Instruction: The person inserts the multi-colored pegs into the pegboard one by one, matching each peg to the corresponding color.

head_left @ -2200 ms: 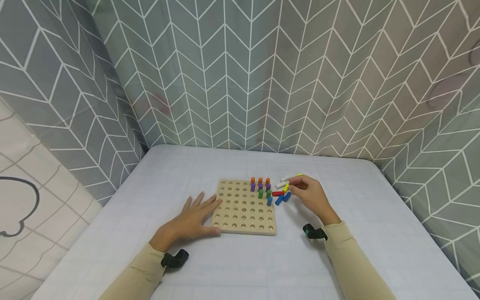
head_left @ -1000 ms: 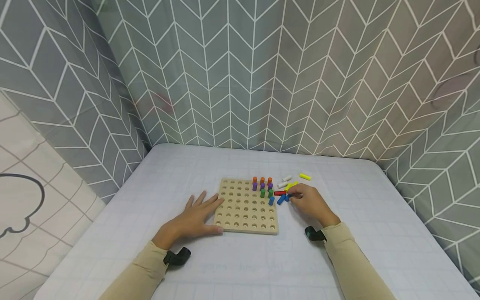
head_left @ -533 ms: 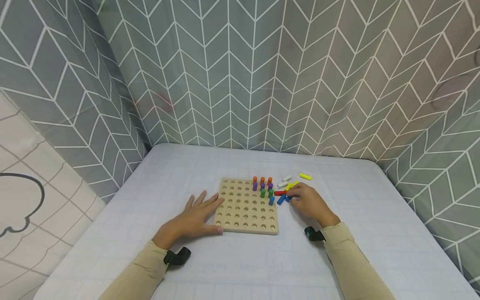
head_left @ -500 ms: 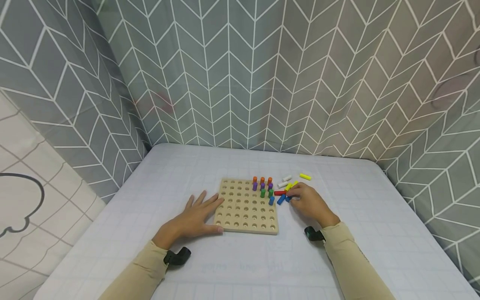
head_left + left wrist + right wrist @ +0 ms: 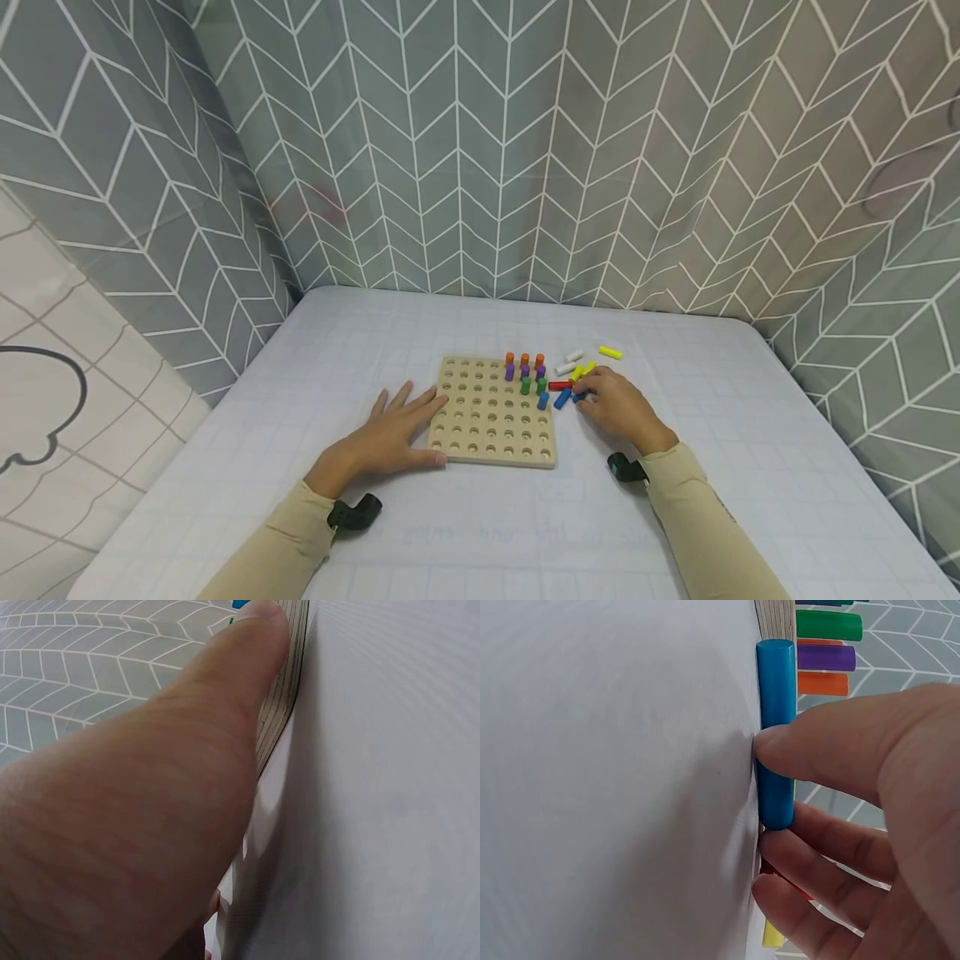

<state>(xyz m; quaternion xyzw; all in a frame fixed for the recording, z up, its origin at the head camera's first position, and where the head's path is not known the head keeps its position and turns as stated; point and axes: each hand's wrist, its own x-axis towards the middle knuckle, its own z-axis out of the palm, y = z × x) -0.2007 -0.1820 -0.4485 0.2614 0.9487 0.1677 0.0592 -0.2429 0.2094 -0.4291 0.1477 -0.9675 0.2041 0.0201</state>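
A square wooden pegboard (image 5: 465, 433) lies on the table with rows of round holes. Its back right corner bears 3 upright orange pegs (image 5: 524, 360), 3 purple pegs (image 5: 510, 374), 2 green pegs (image 5: 526, 386) and 1 blue upright peg (image 5: 543, 402). My left hand (image 5: 382, 437) rests with spread fingers against the board's left edge, thumb near the front corner. My right hand (image 5: 618, 404), right of the board, pinches a loose blue peg (image 5: 777, 802) low at the tabletop; the thumb covers its middle in the right wrist view.
Beside my right fingertips lie another blue peg (image 5: 562, 399) and a red peg (image 5: 559, 386). Yellow pegs (image 5: 577, 374) and 2 white pegs (image 5: 565, 368) lie just behind. A separate yellow peg (image 5: 611, 353) lies farther back. A patterned curtain (image 5: 480, 167) stands behind the table.
My right hand has come down from beside the yellow pegs to the blue peg, uncovering the far yellow peg. In the last half second it shifts only slightly. My left hand stays on the board.
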